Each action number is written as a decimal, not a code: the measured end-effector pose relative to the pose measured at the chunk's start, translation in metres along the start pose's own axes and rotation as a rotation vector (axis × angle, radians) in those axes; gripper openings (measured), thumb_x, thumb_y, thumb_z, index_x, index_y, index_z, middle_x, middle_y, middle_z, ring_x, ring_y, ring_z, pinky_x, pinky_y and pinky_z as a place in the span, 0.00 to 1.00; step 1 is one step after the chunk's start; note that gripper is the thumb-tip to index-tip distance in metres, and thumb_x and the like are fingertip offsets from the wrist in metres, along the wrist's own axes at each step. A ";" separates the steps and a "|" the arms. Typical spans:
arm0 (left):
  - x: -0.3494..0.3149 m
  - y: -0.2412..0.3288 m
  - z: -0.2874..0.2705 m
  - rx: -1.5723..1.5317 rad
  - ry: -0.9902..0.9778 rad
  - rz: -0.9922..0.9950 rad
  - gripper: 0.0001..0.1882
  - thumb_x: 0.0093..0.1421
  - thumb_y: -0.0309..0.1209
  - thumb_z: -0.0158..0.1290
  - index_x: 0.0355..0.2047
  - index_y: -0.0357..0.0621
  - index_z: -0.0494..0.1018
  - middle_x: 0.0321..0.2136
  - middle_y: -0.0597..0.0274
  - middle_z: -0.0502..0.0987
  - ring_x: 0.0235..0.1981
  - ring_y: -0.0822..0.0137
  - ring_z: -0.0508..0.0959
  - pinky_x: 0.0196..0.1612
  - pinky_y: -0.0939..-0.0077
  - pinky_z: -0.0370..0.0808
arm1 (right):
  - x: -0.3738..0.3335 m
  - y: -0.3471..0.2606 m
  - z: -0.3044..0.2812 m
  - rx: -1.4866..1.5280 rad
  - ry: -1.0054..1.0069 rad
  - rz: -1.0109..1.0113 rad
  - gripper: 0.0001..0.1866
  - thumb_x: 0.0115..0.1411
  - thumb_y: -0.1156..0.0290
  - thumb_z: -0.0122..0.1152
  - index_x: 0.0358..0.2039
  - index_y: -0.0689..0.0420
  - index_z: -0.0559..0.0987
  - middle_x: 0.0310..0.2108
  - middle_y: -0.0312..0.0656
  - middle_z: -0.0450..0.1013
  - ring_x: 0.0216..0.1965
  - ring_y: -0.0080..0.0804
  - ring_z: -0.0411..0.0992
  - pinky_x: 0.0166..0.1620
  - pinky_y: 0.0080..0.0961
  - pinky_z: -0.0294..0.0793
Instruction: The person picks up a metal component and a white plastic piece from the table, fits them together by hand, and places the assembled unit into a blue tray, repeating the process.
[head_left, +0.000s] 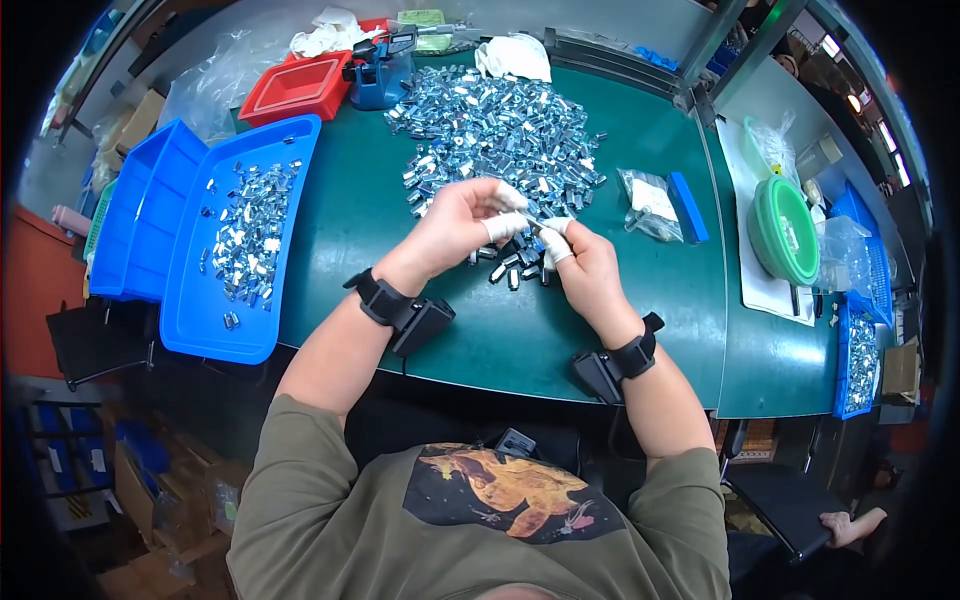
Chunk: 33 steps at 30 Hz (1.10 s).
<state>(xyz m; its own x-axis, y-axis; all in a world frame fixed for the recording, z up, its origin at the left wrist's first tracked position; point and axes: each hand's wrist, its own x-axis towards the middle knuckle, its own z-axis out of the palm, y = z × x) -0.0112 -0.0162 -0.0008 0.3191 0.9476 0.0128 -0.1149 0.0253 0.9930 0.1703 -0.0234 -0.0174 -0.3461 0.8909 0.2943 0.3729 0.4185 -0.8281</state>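
Above the green table [350, 240], close to its near edge, two bare hands meet over a single workpiece. The left hand [465, 222] comes in from the lower left, its thumb and index finger wearing white finger covers [507, 228]; their tips come together on a small metal part [536, 219]. The right hand [588, 262], with similar white covers on its thumb and index finger, has those tips closed on the same part from the other side. The part is held off the table, between the two hands; its exact shape is too small to tell. The other left fingers are curled.

Directly below the hands lies a loose cluster of darker metal pieces [514, 272]. Beyond them spreads a large heap of silvery metal pieces [500, 125], lying at mixed angles. At the left, a blue tray [183, 318] contains a scattered batch of similar pieces [245, 240]; a deeper blue bin [130, 250] adjoins its outer side.

At the rear left, a red tray [262, 100] sits beside a blue stand [382, 88] that carries a measuring instrument [400, 42]. A white cloth [515, 58] lies behind the heap. To the right, a clear bag [650, 222] rests just beside a blue strip [689, 207]; farther right stand green bowls [767, 240].
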 end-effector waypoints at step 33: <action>-0.043 0.040 -0.060 1.002 0.355 0.164 0.12 0.44 0.30 0.57 0.30 0.40 0.73 0.30 0.57 0.74 0.34 0.64 0.73 0.40 0.74 0.67 | 0.004 0.012 0.001 0.576 -0.038 0.361 0.10 0.58 0.67 0.45 0.28 0.58 0.73 0.16 0.28 0.62 0.17 0.13 0.57 0.21 0.11 0.55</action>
<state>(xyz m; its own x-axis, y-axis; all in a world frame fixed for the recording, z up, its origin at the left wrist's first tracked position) -0.0859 -0.0371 0.0316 0.0597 0.9581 0.2803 0.7437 -0.2299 0.6277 0.1723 -0.0148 -0.0271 -0.3199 0.9458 -0.0563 -0.0436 -0.0741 -0.9963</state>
